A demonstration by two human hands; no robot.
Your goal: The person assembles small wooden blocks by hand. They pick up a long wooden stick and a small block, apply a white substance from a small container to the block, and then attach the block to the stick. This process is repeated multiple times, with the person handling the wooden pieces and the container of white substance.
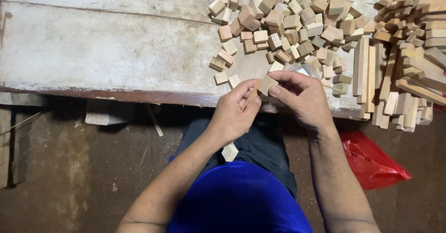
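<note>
Both grips closed on work: right hand (302, 96) pinching one small wood block (267, 84), left hand (234, 112) clamped on a thin stick (251, 95) against it. Big cube pile (288, 28) on the surface (93, 47) looks finished; stack of long strips (409, 61) untouched, so I'd guess midway

Both hands meet dead centre over the edge of a worn whitish table (93, 47). The right hand (304, 98) pinches a small wooden block (267, 84) between thumb and fingers, and the left hand (234, 112) is closed around a thin wooden piece (252, 95) right next to it, touching the block. At 12 to 1 o'clock there's a big scatter of little wooden cubes (288, 28). At 2 to 3 o'clock, a heap of longer wooden sticks (409, 56). One more block (229, 152) sits on the lap. Red plastic bag (371, 161) on the floor at 4 o'clock.
</note>
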